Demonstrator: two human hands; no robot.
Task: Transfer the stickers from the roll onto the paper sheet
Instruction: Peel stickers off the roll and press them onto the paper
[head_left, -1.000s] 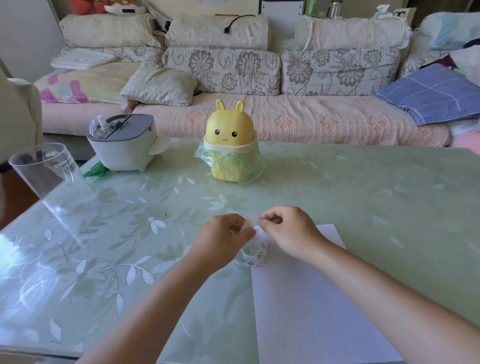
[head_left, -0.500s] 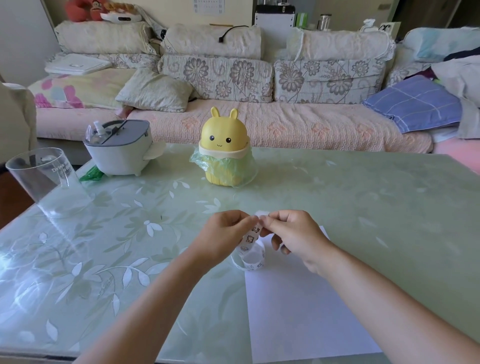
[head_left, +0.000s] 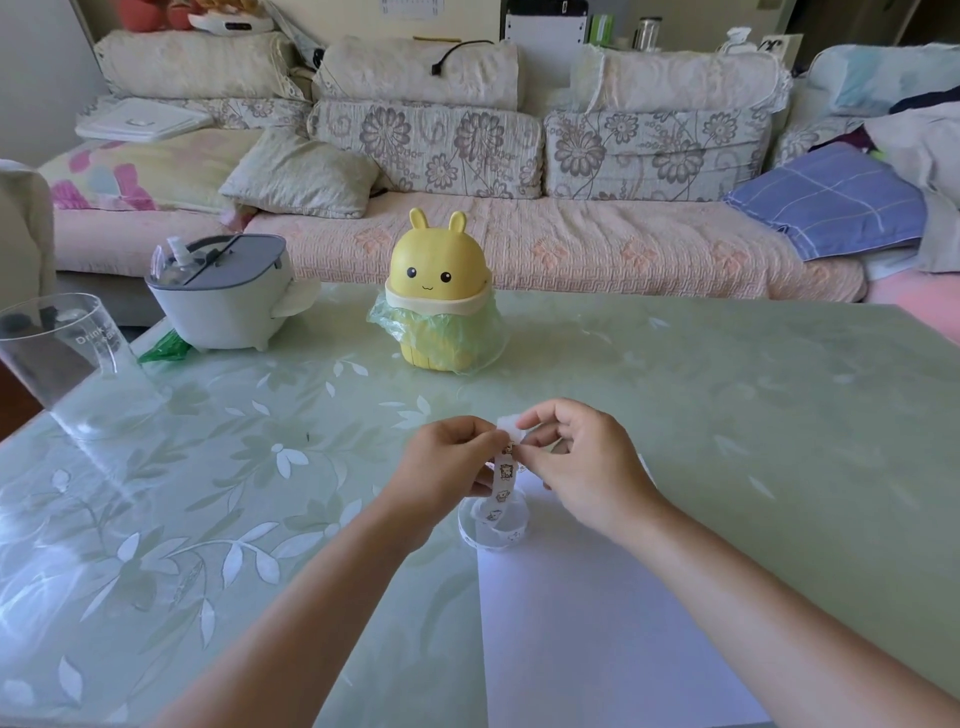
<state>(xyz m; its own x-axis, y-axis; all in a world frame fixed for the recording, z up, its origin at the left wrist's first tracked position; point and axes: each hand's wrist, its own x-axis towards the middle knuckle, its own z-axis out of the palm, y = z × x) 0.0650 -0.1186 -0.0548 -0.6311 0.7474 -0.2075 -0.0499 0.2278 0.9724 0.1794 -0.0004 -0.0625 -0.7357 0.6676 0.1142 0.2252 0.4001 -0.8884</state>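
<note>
Two bare hands meet above the near middle of a pale green, leaf-patterned glass table (head_left: 208, 519), both forearms reaching in from the near edge. The left hand (head_left: 447, 462) has its fingers curled inward, thumb and fingertips pinching the upper part of a white sticker strip (head_left: 503, 480) printed with small cartoon animals. The right hand (head_left: 582, 467) faces it, thumb and forefinger pinched on the top end of the same strip, its other fingers loosely bent. A small white tip of the strip pokes up between the two sets of fingertips. Whether a sticker is coming off cannot be told.

The strip hangs down from the hands to the sticker roll (head_left: 493, 530), a loose white coil resting on the far left corner of the paper sheet (head_left: 597, 623). That sheet is plain white and lies flat on the table beneath the right forearm, running to the near edge.

Farther back on the table stands a yellow rabbit-eared bin (head_left: 441, 296) lined with a green plastic bag. To its left is a white container (head_left: 223, 306) with a grey lid, and at the far left edge a clear plastic cup (head_left: 57, 353). Beyond the table runs a floral sofa (head_left: 571, 249) with cushions and a folded blue blanket (head_left: 831, 202) at its right.
</note>
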